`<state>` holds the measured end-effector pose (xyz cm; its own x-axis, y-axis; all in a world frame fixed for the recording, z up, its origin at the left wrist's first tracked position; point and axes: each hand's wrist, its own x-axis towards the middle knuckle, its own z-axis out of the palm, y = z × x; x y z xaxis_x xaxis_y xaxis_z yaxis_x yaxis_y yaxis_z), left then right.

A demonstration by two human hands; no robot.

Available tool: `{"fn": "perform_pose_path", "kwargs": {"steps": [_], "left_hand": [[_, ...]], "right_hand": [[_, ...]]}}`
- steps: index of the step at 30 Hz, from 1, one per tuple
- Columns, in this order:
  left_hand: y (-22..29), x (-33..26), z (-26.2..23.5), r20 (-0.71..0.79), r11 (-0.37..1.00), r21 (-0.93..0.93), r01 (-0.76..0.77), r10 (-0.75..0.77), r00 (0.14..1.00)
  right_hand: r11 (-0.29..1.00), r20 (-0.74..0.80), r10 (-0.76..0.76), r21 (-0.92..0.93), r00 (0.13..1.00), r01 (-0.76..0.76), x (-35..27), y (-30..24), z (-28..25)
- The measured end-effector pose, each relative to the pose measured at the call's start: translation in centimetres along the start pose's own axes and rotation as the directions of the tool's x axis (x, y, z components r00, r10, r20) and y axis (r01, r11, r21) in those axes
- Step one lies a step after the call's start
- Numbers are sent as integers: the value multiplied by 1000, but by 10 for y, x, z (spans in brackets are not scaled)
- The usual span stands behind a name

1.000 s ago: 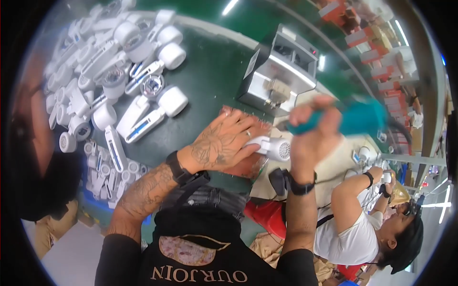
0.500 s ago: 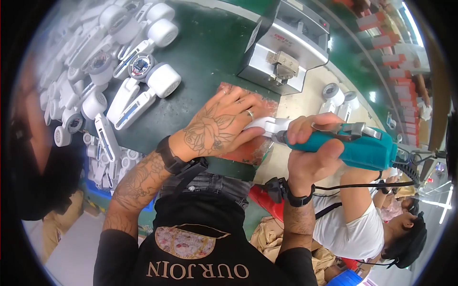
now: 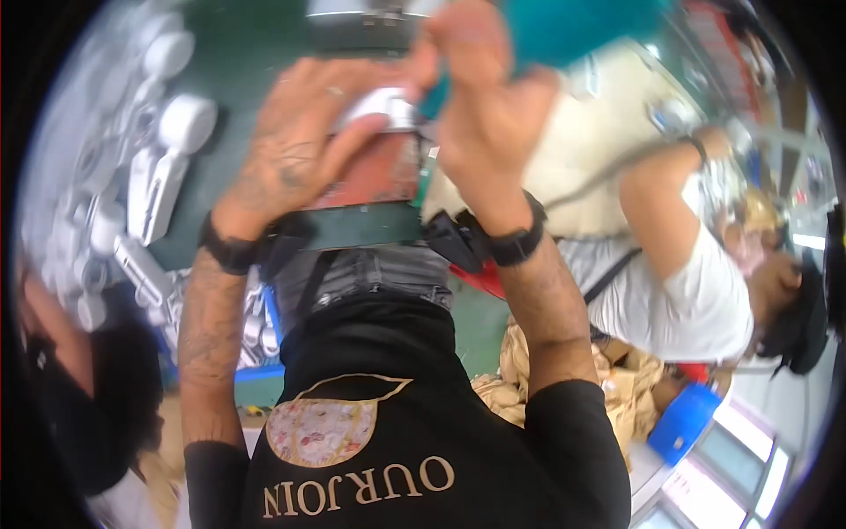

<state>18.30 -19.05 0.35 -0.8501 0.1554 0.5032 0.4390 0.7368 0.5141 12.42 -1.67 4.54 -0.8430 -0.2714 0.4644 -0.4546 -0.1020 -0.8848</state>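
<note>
My left hand (image 3: 304,132), tattooed and banded at the wrist, is closed on a small white plastic part (image 3: 394,108), pressing it over a reddish worn mat (image 3: 374,175) on the green tabletop. To its right, my right hand (image 3: 489,119) grips a teal electric screwdriver (image 3: 577,33), whose body is smeared by motion at the top of the view. The driver's tip is hidden or blurred near the white part, so I cannot tell whether the two touch.
White folding assemblies with round ends (image 3: 167,167) are heaped along the left. A grey machine (image 3: 370,22) stands at the far edge. Beside the table on the right sits a person in a white shirt (image 3: 665,282). A blue bin (image 3: 264,353) with white parts is below the left edge.
The view has shifted, putting both hands higher and further left in the picture. The right hand has turned with the screwdriver, which now points out of the top. The left hand keeps the white part.
</note>
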Motion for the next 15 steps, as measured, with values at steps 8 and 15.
{"fn": "perform_pose_path", "kwargs": {"steps": [8,15], "left_hand": [[60,-1,5,75,999,23,29,-31,997],[55,-71,-78,-37,619,-577,533,-671,740]], "right_hand": [[971,-292,-94,185,952,152,21,-50,-52],[965,-315,57,259,947,28,-1,62,-114]]}}
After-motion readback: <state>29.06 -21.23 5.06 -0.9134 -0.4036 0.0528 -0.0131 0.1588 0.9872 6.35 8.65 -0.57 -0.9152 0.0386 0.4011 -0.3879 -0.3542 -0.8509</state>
